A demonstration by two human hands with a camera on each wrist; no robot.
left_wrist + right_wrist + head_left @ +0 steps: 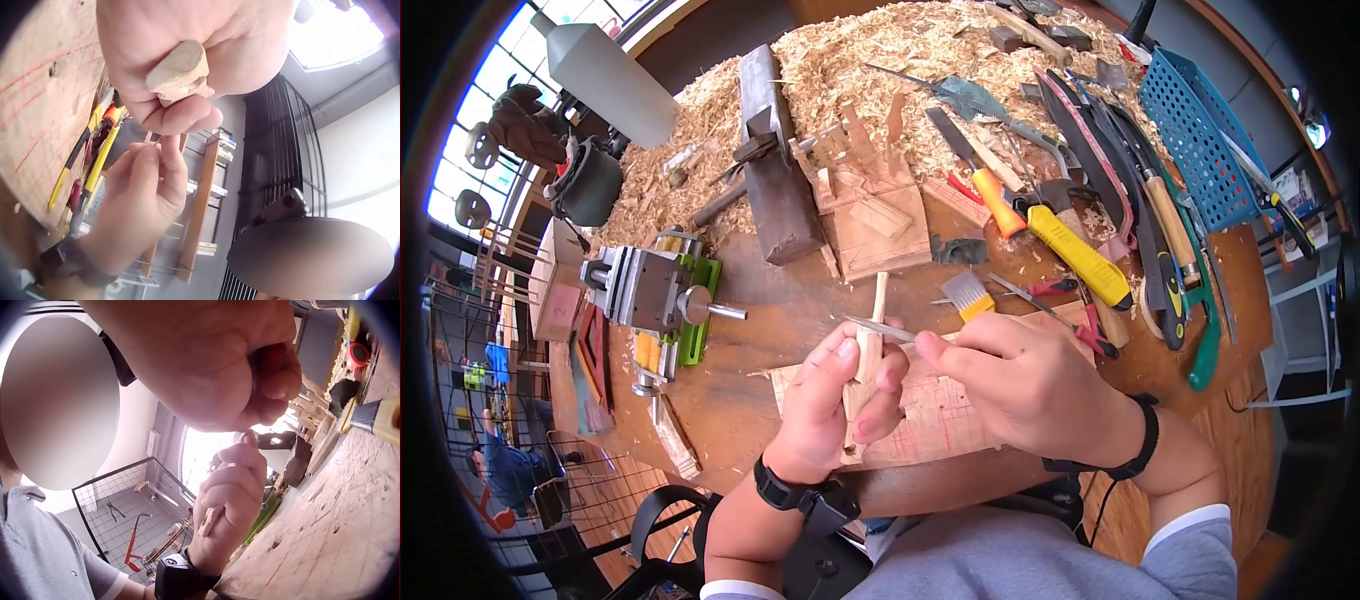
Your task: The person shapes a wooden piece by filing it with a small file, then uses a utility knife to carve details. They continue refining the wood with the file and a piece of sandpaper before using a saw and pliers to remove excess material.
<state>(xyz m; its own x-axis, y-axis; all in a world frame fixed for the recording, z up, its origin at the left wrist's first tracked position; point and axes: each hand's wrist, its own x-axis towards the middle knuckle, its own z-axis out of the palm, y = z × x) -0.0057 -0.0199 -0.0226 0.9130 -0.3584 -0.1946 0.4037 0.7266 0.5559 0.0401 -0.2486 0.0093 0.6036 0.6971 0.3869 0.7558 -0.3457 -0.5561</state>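
In the head view, my left hand [825, 395] grips a pale carved wooden stick [868, 360], narrow at its upper end and thicker below. Its chunky lower end [181, 72] pokes out of the fist in the left wrist view. My right hand [1030, 375] pinches a thin, pointed metal tool [882, 328], which lies across the stick at the step where it narrows. The tool's handle is mostly hidden in the fist; a bit of dark red shows there in the right wrist view. Both hands are above a wooden board [940, 415] marked with red lines.
A grey vise [635, 285] stands at the left. Behind the hands lie a heavy dark beam [775, 190], a brush [968, 293], a yellow-handled cutter [1075, 255] and an orange-yellow chisel [997, 200]. Shavings [840, 60] cover the back; a blue basket [1200, 140] stands right.
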